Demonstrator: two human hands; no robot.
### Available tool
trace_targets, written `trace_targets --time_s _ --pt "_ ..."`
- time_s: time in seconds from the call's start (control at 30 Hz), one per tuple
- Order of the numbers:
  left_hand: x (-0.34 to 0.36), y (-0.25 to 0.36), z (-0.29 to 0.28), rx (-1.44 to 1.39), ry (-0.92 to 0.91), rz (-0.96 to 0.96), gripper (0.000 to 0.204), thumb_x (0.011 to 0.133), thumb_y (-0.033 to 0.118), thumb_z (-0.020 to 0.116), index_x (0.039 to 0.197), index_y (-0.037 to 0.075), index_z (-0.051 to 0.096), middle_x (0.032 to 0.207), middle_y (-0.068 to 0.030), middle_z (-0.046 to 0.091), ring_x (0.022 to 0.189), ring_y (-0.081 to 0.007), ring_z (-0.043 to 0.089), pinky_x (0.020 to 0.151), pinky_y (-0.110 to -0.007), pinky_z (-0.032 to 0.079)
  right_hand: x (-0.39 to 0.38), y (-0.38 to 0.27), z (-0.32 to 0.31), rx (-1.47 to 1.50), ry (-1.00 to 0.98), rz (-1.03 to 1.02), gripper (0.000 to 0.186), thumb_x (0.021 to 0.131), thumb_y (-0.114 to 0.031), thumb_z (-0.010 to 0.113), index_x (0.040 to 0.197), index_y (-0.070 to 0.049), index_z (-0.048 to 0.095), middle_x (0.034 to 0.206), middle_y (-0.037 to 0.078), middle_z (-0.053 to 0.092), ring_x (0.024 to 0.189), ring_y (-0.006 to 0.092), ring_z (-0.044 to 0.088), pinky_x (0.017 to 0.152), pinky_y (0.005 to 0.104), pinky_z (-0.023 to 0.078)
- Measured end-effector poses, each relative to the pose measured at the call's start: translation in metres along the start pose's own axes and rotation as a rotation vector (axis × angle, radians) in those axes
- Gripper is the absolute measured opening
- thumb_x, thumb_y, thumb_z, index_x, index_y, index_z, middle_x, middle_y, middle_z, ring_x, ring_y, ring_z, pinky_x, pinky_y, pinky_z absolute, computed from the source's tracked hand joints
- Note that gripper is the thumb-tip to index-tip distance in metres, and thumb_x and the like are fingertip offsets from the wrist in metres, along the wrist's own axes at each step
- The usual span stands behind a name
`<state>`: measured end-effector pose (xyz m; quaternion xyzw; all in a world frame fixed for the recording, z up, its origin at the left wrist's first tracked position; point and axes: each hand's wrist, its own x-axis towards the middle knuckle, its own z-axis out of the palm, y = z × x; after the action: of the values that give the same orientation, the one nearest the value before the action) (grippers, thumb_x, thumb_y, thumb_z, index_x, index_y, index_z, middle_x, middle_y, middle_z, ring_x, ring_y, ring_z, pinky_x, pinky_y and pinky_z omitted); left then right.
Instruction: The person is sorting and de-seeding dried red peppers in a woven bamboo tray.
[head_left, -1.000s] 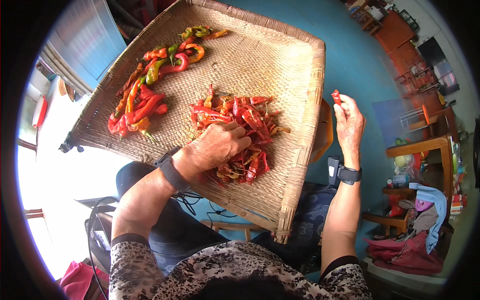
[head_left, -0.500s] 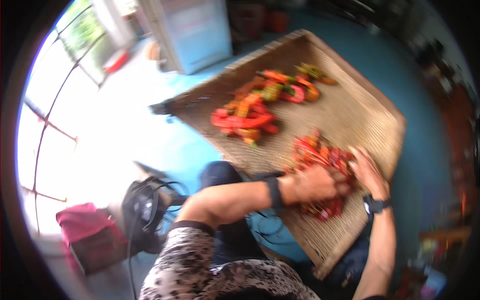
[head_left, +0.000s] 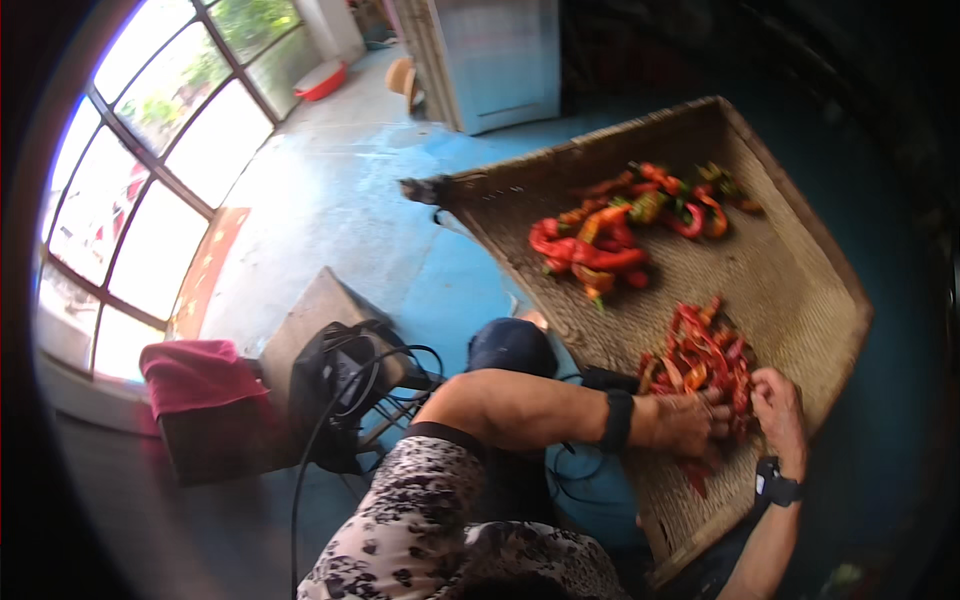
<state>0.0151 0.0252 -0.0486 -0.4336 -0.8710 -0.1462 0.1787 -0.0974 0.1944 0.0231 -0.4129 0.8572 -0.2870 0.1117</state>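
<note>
Both hands are now down in the near pile of red chillies (head_left: 700,360), lower right of the woven tray (head_left: 800,270). The right hand (head_left: 780,405), raised and apart a second ago, has joined the left hand (head_left: 690,425). Fingers curl loosely among the chillies; a firm grip can't be made out.

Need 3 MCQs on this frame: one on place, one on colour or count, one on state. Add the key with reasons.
1. Where do both hands rest?
A. on the pepper pile nearest the person
B. on the far pepper pile
C. on the pink cloth

2. What colour is the floor around the tray?
A. white
B. blue
C. brown

3. How do the peppers lie on the tray?
A. in one heap
B. in separate piles
C. spread evenly all over

Key:
1 A: the left hand and right hand both sit in the near pile of red peppers, away from the far pile.
2 B: the floor beside the woven tray is blue.
3 B: bare weave separates the piles.
</note>
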Motion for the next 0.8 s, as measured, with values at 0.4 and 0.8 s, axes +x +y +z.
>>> trace_targets --time_s 0.4,0.8 --pt "-0.001 -0.035 -0.062 -0.09 0.105 -0.283 0.028 0.08 0.015 0.064 0.107 0.008 0.063 0.094 -0.0083 0.062 0.088 -0.0261 0.061 0.077 -0.037 0.052 -0.046 0.028 -0.035 0.199 0.834 0.087 0.011 0.09 -0.008 0.062 0.097 0.001 0.062 0.081 0.005 0.065 0.071 0.0094 0.058 0.066 0.0249 0.048" --pt "0.018 -0.044 -0.068 -0.506 0.165 -0.667 0.018 0.09 0.013 0.061 0.104 0.002 0.06 0.08 -0.0089 0.066 0.072 -0.0186 0.065 0.064 -0.031 0.051 -0.056 0.045 -0.038 0.107 0.689 0.307 0.032 0.083 -0.004 0.063 0.115 -0.005 0.059 0.103 0.016 0.06 0.094 0.0279 0.061 0.079 0.0362 0.049"
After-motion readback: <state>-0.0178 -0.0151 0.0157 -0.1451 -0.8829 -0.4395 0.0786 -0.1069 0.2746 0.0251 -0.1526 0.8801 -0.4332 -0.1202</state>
